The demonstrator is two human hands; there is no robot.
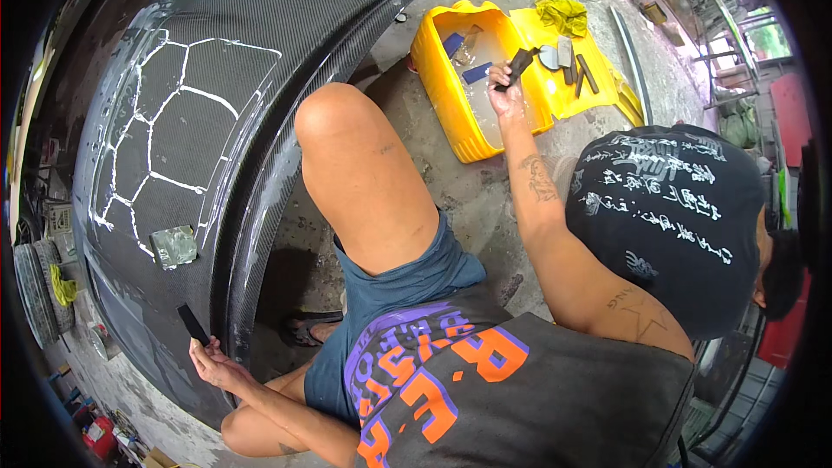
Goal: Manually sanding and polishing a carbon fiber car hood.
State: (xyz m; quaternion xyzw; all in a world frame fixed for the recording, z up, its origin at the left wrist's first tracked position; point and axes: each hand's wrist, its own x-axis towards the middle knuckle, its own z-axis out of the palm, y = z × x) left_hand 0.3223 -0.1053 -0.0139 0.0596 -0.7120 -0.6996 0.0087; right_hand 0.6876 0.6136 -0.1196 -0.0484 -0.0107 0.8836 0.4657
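In my left hand (214, 364) is a flat black strip (193, 325), held by its lower end above the near edge of a carbon-fibre car hood (214, 78). White lines (185, 88) form a honeycomb-like pattern on the hood. A wet, greyish square pad (174, 247) lies on it, past the strip. My right hand (507, 91) grips a dark, folded sheet (519, 70), possibly sandpaper, over a cut-open yellow plastic container (448, 123). Cloudy water fills the container, with blue blocks (478, 73) and a brownish piece (468, 45) in it.
On the container's opened yellow flap (598, 94) lie dark sticks (587, 73), a round disc (551, 57) and a yellow cloth (562, 15). Another person in a black shirt (669, 227) bends close to my right arm. Tyres (42, 292) stand beyond the hood at left.
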